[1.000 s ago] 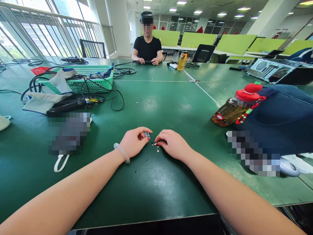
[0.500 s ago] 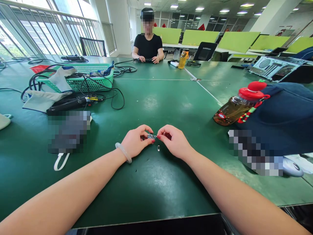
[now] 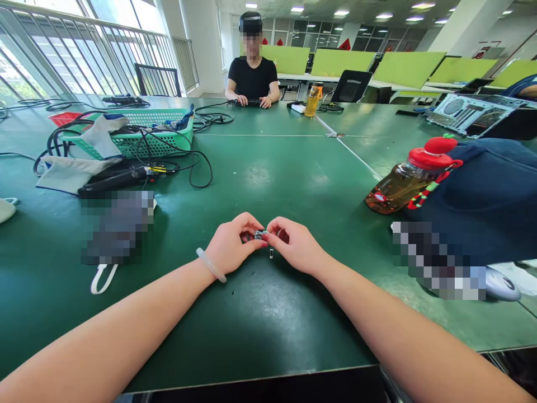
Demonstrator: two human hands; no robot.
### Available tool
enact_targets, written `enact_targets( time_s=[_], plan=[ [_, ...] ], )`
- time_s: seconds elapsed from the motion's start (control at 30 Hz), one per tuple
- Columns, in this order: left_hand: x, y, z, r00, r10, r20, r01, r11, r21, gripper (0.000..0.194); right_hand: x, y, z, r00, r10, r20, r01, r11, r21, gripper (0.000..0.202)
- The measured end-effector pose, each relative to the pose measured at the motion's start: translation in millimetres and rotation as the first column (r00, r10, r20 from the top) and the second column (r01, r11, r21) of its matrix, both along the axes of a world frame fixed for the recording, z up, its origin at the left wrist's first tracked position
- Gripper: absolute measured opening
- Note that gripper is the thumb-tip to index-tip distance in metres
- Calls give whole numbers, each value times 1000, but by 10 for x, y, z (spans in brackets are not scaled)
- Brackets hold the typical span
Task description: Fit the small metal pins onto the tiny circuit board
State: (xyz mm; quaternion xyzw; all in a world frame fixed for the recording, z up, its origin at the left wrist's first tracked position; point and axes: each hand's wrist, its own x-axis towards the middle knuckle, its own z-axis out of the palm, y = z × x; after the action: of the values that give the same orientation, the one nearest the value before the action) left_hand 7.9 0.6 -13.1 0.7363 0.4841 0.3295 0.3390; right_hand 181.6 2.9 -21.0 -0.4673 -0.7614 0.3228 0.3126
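A small silvery, dark-patterned part (image 3: 259, 234), too small to name for certain, is pinched between the fingertips of my left hand (image 3: 235, 239). My right hand (image 3: 296, 244) is closed, its thumb and forefinger pressed against the right end of that part. Whether a second tiny piece sits between the right fingertips is hidden. Just below the fingertips, a tiny white-rimmed rectangular piece (image 3: 271, 253) lies on the green table (image 3: 251, 336), touched by neither hand. A pale bangle (image 3: 211, 265) rings my left wrist.
On the left are a green basket (image 3: 168, 143) with cables and gloves, and a dark blurred item (image 3: 119, 229). To the right lie a red-lidded bottle (image 3: 396, 182), dark blue cloth (image 3: 482, 201) and a silver-grey rounded object (image 3: 501, 284). A person (image 3: 253, 75) sits across the table.
My right hand has moved slightly left, bringing its fingertips against the small part in my left hand. The tiny rectangular piece remains on the table.
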Motion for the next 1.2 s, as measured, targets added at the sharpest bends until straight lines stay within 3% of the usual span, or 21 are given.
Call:
enact_targets(
  time_s=[0.1,0.2,0.3,0.4,0.5,0.67,0.97,1.2],
  plan=[
    [1,-9,21,997,-11,-80,15,999,46,21,-6,-12,21,992,48,112,-56,996,63,20],
    [-1,-11,46,988,-37,-153,51,995,85,18,-20,-10,30,986,21,163,-40,993,114,20],
    [-13,4,55,969,-37,-243,62,993,98,17,-17,29,0,982,6,187,-25,995,97,23],
    [-37,39,38,950,34,-309,2,993,116,16,5,71,-43,972,24,233,-42,997,72,16],
    [-58,71,7,944,93,-317,-53,990,134,14,9,66,-61,948,14,319,-52,992,113,6],
    [-44,75,-22,955,10,-297,2,999,42,13,-59,9,-66,890,-36,454,-48,984,172,8],
    [-55,88,-47,959,18,-282,-14,1000,16,13,-67,58,-102,824,-9,566,-160,956,247,15],
    [-19,31,-13,956,-44,-291,56,998,35,18,80,5,48,884,-9,467,-165,929,330,14]
  ],
)
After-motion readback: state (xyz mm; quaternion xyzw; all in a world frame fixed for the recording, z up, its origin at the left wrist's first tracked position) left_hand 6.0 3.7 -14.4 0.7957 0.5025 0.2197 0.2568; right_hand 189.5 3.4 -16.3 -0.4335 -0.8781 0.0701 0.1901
